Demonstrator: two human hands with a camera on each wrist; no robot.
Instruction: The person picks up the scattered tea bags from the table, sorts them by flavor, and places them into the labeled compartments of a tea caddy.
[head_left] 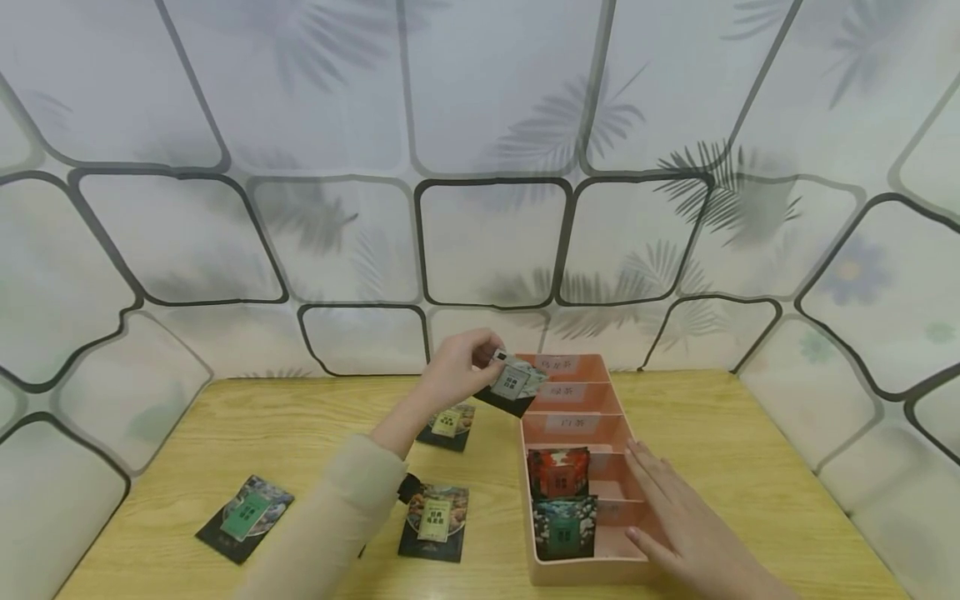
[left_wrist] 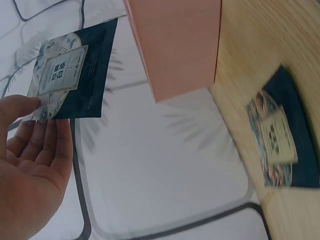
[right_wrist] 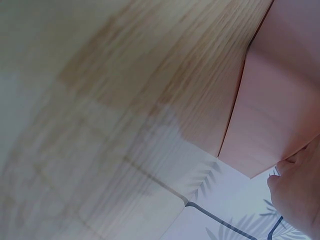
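Observation:
My left hand (head_left: pixel 461 367) pinches a tea packet (head_left: pixel 512 382) by its edge, thumb on the printed face. The packet is pale grey-white with a dark lower part, tilted above the far left side of a pink divided box (head_left: pixel 585 572). In the left wrist view the held packet (left_wrist: pixel 62 75) is near the box's outer wall (left_wrist: pixel 177 45). My right hand (head_left: pixel 682 517) rests on the box's right rim with fingers extended. A red packet (head_left: pixel 558 473) and a dark green packet (head_left: pixel 565 527) stand in the two nearest compartments.
Two packets with yellow labels, one farther (head_left: pixel 447 427) and one nearer (head_left: pixel 435 522), lie left of the box. A packet with a green label (head_left: pixel 245 518) lies farther left on the wooden table (head_left: pixel 330 408). Handwritten labels mark the box's compartments. A patterned curtain (head_left: pixel 487 242) surrounds the table.

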